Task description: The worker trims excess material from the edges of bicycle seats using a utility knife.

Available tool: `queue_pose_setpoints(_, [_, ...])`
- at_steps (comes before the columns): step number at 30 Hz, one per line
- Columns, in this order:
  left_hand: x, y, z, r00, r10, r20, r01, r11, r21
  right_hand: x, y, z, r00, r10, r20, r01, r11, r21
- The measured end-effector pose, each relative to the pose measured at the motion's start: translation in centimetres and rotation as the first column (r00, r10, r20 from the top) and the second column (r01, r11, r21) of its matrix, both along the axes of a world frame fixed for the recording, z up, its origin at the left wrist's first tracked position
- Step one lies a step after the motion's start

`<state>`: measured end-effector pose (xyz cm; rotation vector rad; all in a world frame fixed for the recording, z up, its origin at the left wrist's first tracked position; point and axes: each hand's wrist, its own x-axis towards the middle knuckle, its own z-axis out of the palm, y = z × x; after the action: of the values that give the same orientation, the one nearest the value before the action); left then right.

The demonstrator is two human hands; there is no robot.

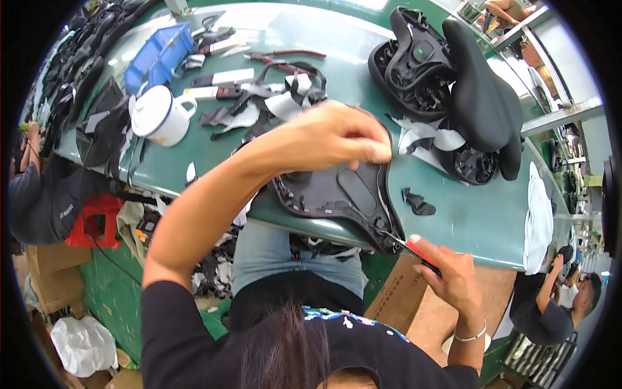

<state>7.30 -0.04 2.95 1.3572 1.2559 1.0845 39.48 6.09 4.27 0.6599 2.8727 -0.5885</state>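
Observation:
A black bicycle saddle (317, 194) lies underside up at the table's near edge, its narrow nose pointing toward my right hand. My right hand (450, 272) is closed around a red and black utility knife (421, 254), with its blade at the saddle's nose. Crossing over the saddle's wide end, my left hand (346, 136) has its fingers curled in; what they pinch, if anything, is hidden beneath. My left forearm covers part of the saddle. A small black scrap (419, 202) lies right of the saddle.
More black saddles (479, 91) are piled at the right back. At the left stand a white enamel mug (160, 117) and a blue bin (159, 55). Cutting knives, red-handled pliers (298, 53) and black and white scraps (246, 117) lie beyond my arm. Other people are at both sides.

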Motion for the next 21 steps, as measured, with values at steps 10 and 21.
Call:
queue_pose_setpoints(10, [-8.5, -1.3, -3.6, 0.903, 0.386, -0.187, -0.422, 0.879, -0.221, -10.3, 4.0, -4.5, 0.612, -0.470, -0.636, 0.059, 0.829, -0.556])
queue_pose_setpoints(21, [-5.2, 14.5, -1.6, 0.751, 0.633, -0.188, -0.637, 0.770, 0.049, -10.1, 6.8, -8.7, 0.228, -0.808, -0.544, 0.140, 0.580, -0.802])
